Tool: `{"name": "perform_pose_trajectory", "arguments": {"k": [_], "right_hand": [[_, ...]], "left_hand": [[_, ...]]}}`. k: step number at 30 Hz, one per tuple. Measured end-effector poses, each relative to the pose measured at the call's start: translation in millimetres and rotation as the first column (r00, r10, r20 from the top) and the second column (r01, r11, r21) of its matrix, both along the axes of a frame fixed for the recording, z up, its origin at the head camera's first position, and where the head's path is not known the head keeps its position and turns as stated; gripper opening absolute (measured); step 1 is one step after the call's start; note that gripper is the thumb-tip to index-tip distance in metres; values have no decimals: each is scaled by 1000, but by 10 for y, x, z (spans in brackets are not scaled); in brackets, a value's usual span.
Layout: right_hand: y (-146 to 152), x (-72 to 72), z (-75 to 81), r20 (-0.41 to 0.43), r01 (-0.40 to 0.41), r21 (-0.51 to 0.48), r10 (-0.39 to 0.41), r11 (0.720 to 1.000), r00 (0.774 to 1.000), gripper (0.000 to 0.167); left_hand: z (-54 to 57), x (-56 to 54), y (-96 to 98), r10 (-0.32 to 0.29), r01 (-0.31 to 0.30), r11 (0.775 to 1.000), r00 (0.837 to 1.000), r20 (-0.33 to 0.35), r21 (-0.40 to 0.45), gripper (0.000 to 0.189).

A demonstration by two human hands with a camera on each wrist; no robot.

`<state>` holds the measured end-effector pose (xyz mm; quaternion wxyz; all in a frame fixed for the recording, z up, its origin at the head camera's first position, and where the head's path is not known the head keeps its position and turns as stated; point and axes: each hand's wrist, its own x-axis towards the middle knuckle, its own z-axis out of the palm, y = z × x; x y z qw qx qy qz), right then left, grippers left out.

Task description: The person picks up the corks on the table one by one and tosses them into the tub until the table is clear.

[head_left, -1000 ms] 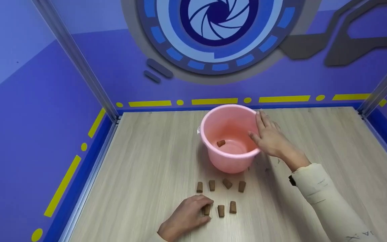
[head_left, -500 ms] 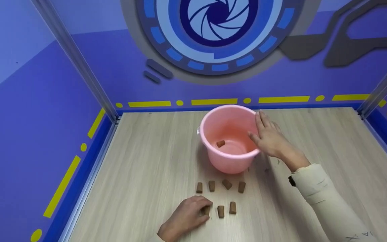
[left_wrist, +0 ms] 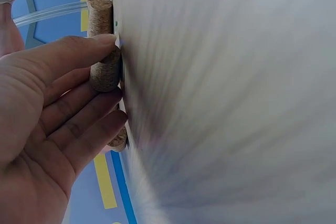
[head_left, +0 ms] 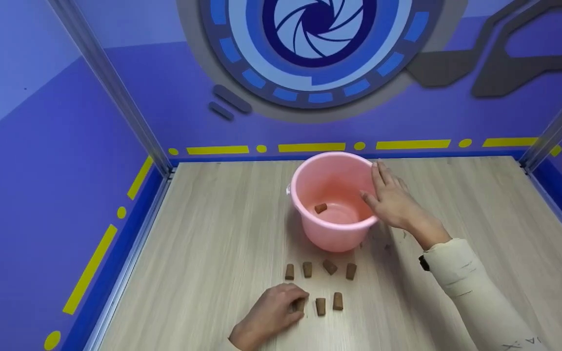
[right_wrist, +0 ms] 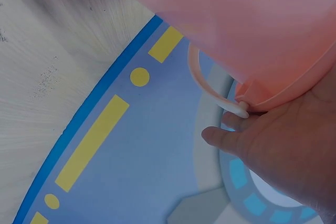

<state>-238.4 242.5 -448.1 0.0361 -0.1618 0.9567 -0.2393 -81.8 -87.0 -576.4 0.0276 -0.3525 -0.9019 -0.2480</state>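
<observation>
With my left hand (head_left: pixel 272 312) I pinch one tapered cork (left_wrist: pixel 105 74), which lies low at the wooden tabletop (head_left: pixel 212 243); the thumb is on one side, the fingers are bent on the other. Two loose corks (head_left: pixel 329 303) are just to the right of it, and a row of four corks (head_left: pixel 307 269) lies beyond, near the pink bucket (head_left: pixel 334 239). One more cork (head_left: pixel 320 208) is inside, on the bucket's bottom. My right hand (head_left: pixel 394 202) holds the bucket's rim at its right side, thumb inside, fingers nearly straight along the outside, close to the handle (right_wrist: pixel 202 82).
</observation>
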Motion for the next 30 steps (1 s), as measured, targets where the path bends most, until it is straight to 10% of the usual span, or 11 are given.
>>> {"name": "perform_pose_trajectory", "arguments": {"k": [30], "right_hand": [[4, 29, 9, -16, 2, -3, -2, 1000, 1000, 85]], "left_hand": [[32, -10, 51, 35, -43, 994, 997, 75, 101, 27]]}}
